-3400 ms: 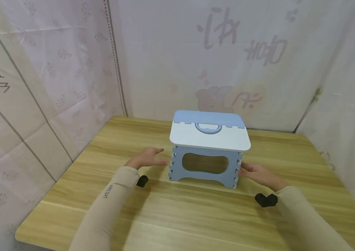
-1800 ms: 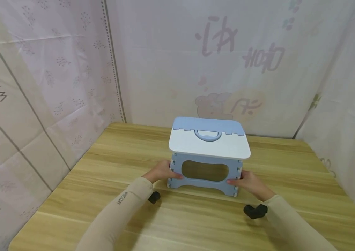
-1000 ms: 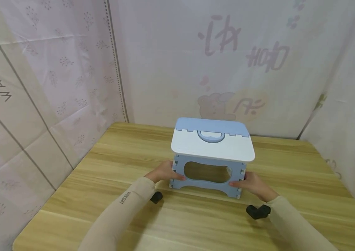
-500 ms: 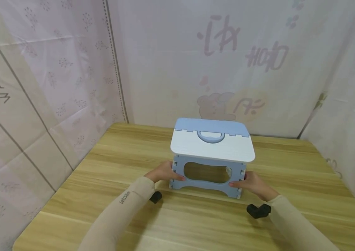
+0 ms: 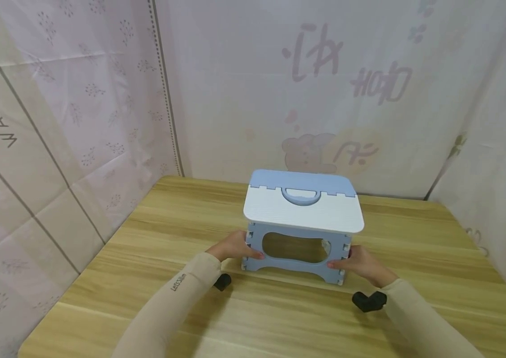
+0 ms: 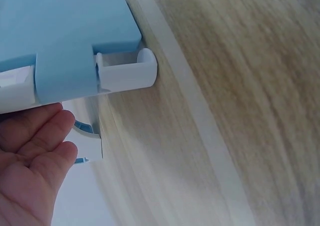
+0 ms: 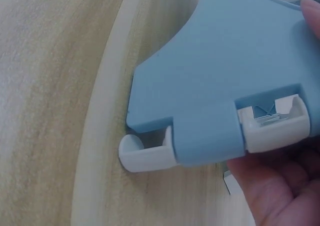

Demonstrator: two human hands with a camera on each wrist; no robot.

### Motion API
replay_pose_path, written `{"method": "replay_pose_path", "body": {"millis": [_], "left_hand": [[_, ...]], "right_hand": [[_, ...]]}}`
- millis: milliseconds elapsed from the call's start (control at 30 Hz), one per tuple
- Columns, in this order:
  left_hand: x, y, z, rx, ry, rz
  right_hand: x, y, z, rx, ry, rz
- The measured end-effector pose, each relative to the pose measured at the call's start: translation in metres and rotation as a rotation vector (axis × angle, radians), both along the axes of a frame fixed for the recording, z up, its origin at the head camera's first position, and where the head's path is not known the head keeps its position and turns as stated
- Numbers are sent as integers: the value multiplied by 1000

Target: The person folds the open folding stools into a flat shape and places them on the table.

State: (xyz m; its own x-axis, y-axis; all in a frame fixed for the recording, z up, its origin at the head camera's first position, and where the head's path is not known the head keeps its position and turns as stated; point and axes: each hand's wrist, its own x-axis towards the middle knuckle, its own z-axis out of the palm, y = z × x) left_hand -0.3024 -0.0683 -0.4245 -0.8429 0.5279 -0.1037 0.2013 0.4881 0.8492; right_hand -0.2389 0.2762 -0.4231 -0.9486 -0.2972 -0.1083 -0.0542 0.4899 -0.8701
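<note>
An unfolded folding step stool stands on the wooden table, its top part white and part light blue, with a blue carry handle lying flat in the middle. My left hand grips its left side low down, thumb over the front blue leg panel. On the opposite side my right hand holds the right edge the same way. In the left wrist view, curled fingers sit behind the panel edge by its white hinge pieces. The right wrist view shows the hand around the hinged edge.
The wood-grain table extends around the stool. Printed curtains hang behind and along both sides. Below each wrist a small black piece juts out from the sleeve.
At first my hands were beside the stool with fingers extended; they then moved in and took hold of its two sides. Over the last second, hands and stool have stayed almost still.
</note>
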Motion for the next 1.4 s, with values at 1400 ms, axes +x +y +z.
{"method": "replay_pose_path", "body": {"millis": [1400], "left_hand": [[2, -1, -2, 75, -69, 10]], "right_hand": [[-2, 2, -1, -78, 1, 84]]}}
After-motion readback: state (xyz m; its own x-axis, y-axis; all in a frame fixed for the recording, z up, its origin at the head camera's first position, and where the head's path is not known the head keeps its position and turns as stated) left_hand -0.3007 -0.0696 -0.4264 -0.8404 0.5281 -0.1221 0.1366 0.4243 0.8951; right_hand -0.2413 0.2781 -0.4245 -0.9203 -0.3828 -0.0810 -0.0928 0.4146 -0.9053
